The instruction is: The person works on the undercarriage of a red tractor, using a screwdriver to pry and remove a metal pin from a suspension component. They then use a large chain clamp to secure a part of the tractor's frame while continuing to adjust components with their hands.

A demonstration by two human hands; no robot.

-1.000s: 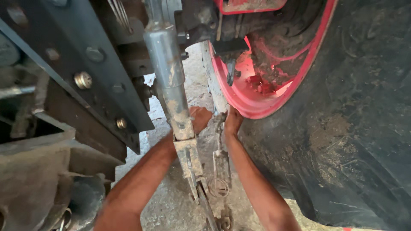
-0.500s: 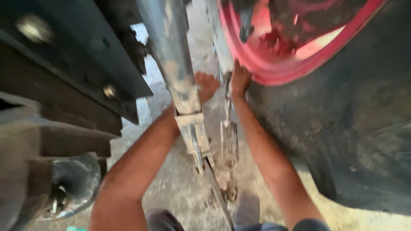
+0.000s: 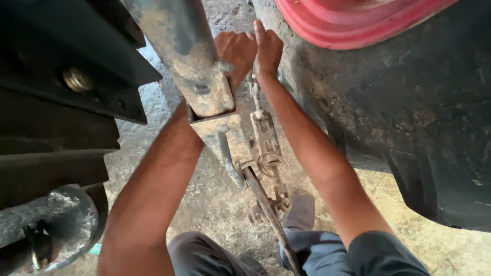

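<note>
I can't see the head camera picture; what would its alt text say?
Two bare arms reach forward under a vehicle; the left hand is fisted and the right hand is beside it, at the top of a rusty metal linkage rod. A grey steel arm crosses above, beside a large black tyre with red rim.

Rough, dusty concrete floor (image 3: pixel 215 204) lies in daylight.
</note>
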